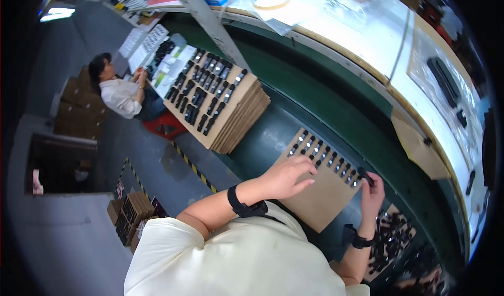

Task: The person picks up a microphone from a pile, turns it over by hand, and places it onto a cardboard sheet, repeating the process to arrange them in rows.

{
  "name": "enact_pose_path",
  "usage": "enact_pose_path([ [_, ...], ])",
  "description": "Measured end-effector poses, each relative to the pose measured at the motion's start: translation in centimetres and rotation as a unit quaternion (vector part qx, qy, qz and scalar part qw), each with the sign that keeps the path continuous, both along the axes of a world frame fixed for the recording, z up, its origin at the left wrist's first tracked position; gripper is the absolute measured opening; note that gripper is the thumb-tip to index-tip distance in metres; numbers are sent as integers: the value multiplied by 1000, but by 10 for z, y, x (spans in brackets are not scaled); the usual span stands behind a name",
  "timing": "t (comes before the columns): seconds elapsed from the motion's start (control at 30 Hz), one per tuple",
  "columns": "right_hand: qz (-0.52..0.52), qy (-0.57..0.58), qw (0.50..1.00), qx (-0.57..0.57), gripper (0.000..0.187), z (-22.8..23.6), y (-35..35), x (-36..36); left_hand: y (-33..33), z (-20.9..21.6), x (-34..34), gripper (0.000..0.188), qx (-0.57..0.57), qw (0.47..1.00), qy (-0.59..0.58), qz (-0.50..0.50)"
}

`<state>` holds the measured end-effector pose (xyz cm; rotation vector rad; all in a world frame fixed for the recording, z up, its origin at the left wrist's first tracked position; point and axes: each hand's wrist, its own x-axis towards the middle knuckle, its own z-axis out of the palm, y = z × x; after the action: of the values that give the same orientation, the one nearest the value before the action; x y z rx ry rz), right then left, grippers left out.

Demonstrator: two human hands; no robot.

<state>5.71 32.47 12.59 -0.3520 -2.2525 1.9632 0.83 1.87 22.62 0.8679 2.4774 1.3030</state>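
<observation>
A brown cardboard sheet [323,204] lies on the dark green bench in front of me. Small black cylindrical pieces [315,148], each with a shiny silvery part, stand in rows along its far half. My left hand [289,178] hovers over the near left part of the sheet, fingers apart and nothing visible in them. At the sheet's right corner, my right hand [374,191] pinches a black cylindrical piece [366,176] beside the end of the rows. Its fingers partly cover that piece.
A stack of cardboard sheets [244,120] bearing more black pieces stands to the left. Many loose black pieces [391,238] lie in a heap at the right. A lit white shelf [336,23] runs above the bench. A seated person [118,94] works at the far left.
</observation>
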Motion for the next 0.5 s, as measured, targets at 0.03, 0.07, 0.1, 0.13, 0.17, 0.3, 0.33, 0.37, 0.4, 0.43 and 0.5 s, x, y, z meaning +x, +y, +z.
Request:
enact_pose_path([
  [0.03,-4,5,1000,0,24,20,-22,13,0,4,1,23,9,1000,-8,-20],
  [0.07,-8,12,1000,-2,25,36,-42,22,-1,7,0,26,18,999,4,-31],
  [0.1,12,40,998,40,25,52,-58,30,-3,12,-1,28,29,999,13,-44],
  [0.13,34,66,994,83,25,69,-72,35,-4,17,0,30,40,997,22,-58],
  [0.17,42,84,991,99,25,86,-88,38,-6,24,2,30,48,996,13,-80],
  [0.3,47,177,971,152,27,132,-127,42,-13,50,3,37,100,986,16,-130],
  [0.33,32,169,972,159,27,138,-135,44,-18,54,3,37,111,984,42,-136],
  [0.37,32,189,967,169,29,143,-141,45,-21,57,2,37,123,980,68,-142],
  [0.4,34,209,961,178,30,148,-146,47,-25,59,2,37,135,975,94,-146],
  [0.43,38,230,954,187,31,152,-151,49,-28,61,3,37,140,973,89,-159],
  [0.5,29,234,951,200,31,159,-160,54,-34,63,4,35,166,966,111,-163],
])
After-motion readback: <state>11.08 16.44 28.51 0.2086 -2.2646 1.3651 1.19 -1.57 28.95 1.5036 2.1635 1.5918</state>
